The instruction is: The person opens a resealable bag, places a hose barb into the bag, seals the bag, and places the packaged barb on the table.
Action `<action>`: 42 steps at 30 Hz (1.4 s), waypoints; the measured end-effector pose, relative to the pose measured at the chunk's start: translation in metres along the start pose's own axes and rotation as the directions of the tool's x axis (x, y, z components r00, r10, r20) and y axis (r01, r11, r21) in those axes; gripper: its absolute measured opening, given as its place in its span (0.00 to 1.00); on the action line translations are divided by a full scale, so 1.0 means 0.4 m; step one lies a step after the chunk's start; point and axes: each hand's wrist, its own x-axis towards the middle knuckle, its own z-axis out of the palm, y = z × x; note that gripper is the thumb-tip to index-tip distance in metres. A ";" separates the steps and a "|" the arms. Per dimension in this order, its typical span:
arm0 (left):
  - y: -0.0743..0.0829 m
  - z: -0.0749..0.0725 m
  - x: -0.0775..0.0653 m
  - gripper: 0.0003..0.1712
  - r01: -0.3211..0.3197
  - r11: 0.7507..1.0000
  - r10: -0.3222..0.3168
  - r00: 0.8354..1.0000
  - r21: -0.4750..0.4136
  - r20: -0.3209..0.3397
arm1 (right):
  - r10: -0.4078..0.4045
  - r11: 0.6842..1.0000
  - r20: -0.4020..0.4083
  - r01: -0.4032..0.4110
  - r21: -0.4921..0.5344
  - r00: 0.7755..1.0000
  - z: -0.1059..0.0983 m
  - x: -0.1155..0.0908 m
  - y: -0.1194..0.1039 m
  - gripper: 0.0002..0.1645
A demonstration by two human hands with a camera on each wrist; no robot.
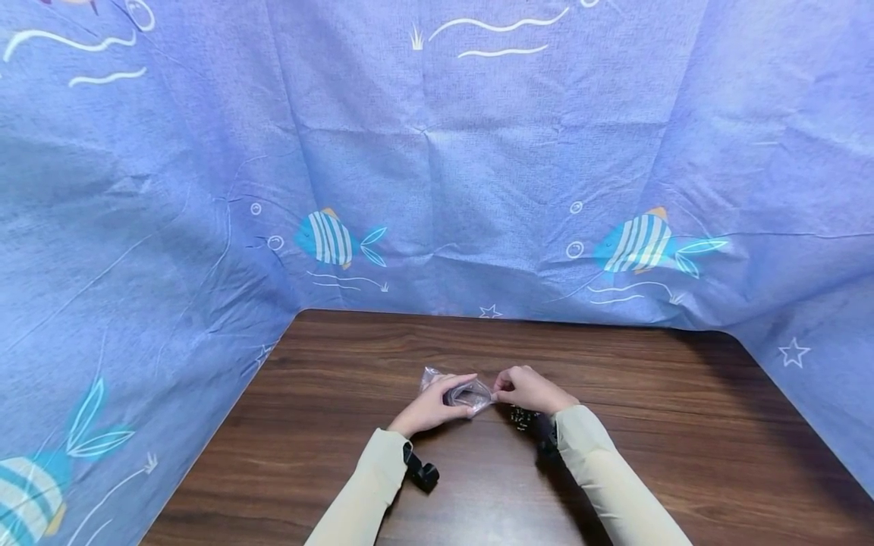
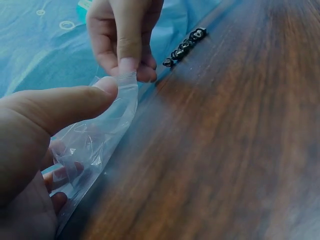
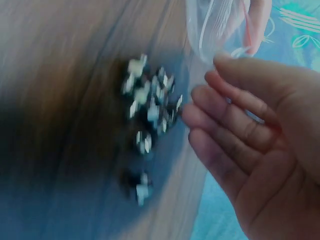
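Note:
A clear zip-lock bag (image 2: 95,145) is spread between both hands, its mouth gaping in the head view. My left hand (image 1: 430,406) grips the bag from the left, thumb along the near side of its mouth and fingers round the far side. My right hand (image 1: 534,388) pinches the right corner of the bag's zip strip between thumb and forefinger. In the right wrist view, the other right fingers hang loosely curled beside several small black pieces (image 3: 150,100) with pale markings, which lie on the table below. Blur there hides their exact kind.
The dark wood-grain table (image 1: 328,394) extends round both hands. A blue curtain (image 1: 437,167) printed with fish hangs behind its far edge and along the sides. Black camera straps (image 1: 419,469) sit on the wrists.

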 end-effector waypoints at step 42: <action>0.006 -0.002 0.004 0.35 0.004 0.999 -0.003 1.000 0.036 -0.011 | -0.109 0.973 0.118 0.130 -0.189 0.987 -0.067 -0.117 0.051 0.04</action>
